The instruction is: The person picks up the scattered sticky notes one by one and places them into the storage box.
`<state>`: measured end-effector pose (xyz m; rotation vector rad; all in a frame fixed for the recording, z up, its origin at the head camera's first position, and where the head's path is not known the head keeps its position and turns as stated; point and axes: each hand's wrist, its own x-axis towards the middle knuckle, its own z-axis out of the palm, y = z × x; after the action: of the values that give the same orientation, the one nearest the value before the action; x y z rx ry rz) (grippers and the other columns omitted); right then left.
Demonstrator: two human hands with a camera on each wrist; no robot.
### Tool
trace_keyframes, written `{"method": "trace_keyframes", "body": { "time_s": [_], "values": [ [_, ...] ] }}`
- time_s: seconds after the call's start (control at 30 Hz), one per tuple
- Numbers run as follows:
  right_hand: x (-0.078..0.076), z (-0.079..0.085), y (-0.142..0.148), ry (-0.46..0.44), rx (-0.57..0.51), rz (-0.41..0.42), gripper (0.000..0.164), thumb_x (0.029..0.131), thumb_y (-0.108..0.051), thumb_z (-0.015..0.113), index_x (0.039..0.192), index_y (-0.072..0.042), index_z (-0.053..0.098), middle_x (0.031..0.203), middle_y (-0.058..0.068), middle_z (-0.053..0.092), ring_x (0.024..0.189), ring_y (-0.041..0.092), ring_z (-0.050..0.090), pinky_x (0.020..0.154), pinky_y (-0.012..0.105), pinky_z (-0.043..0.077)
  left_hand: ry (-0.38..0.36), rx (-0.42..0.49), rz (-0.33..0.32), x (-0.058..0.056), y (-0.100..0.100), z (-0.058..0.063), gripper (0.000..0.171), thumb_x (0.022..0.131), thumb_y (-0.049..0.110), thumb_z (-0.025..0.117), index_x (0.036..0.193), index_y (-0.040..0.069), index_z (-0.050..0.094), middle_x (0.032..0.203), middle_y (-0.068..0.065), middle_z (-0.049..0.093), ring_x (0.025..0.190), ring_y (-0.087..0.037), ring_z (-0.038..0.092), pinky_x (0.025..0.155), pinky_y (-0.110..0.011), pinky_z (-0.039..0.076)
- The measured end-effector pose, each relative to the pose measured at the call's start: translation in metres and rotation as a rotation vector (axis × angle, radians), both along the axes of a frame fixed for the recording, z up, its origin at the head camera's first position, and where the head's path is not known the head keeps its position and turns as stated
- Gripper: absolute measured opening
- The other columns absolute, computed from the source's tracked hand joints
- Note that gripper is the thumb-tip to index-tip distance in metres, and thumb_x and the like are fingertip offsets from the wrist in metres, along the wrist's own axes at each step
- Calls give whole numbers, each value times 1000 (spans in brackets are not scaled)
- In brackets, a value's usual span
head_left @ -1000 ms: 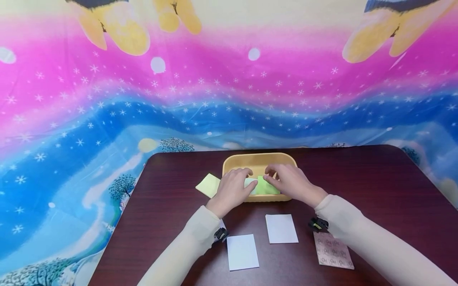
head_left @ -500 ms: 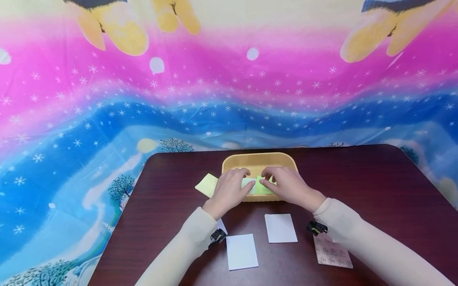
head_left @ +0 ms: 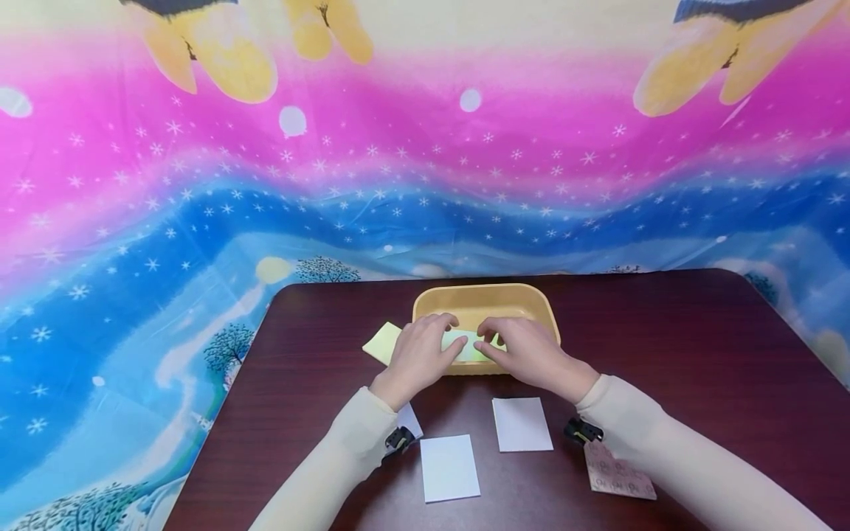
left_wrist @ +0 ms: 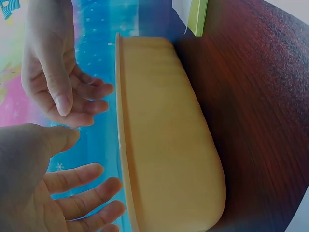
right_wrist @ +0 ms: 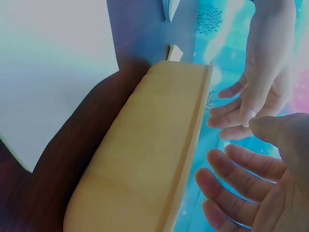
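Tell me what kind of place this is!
Probably an indoor work corner: a dark table, a colourful snowflake cloth behind it, and a yellow tray with paper squares nearby.

My left arm (head_left: 325, 457) slants in from the lower left of the head view, my right arm (head_left: 697, 450) from the lower right, both in pale sleeves (head_left: 631, 398). I have the left grip (head_left: 418, 355) and right grip (head_left: 530, 352) turned toward each other, near but apart, backs upward. In the wrist views, my thumbs (left_wrist: 62, 138) stand away from loosely bent, slightly spread fingers (right_wrist: 240, 175).
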<state>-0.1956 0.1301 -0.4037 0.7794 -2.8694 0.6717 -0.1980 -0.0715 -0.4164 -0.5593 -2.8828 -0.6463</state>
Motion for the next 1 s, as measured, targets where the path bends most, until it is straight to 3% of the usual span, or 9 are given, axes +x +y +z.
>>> {"method": "trace_keyframes", "body": {
  "time_s": [0.27,0.5,1.0],
  "values": [
    [1,-3,-5,-6,6,4,20,94,-31,72,104,-14,74,88,-5,74,75,7,64,65,28,50,-16,10,22,0,-5,2,35,98,39,65,122,14,69,118,-3,74,112,-25,67,91,-44,51],
    [2,-6,-8,13,-2,21,19,94,-30,72,103,-14,74,87,-5,73,75,8,65,64,28,49,23,6,20,-1,-10,1,33,97,38,65,119,14,70,116,-3,75,107,-26,69,87,-45,52],
    [2,-8,-17,5,-7,41,22,94,-31,72,105,-12,75,89,-5,74,75,8,66,68,30,52,17,27,52,-2,-21,1,34,97,37,65,121,13,69,116,-4,74,109,-27,67,90,-46,52]
  ]
}}
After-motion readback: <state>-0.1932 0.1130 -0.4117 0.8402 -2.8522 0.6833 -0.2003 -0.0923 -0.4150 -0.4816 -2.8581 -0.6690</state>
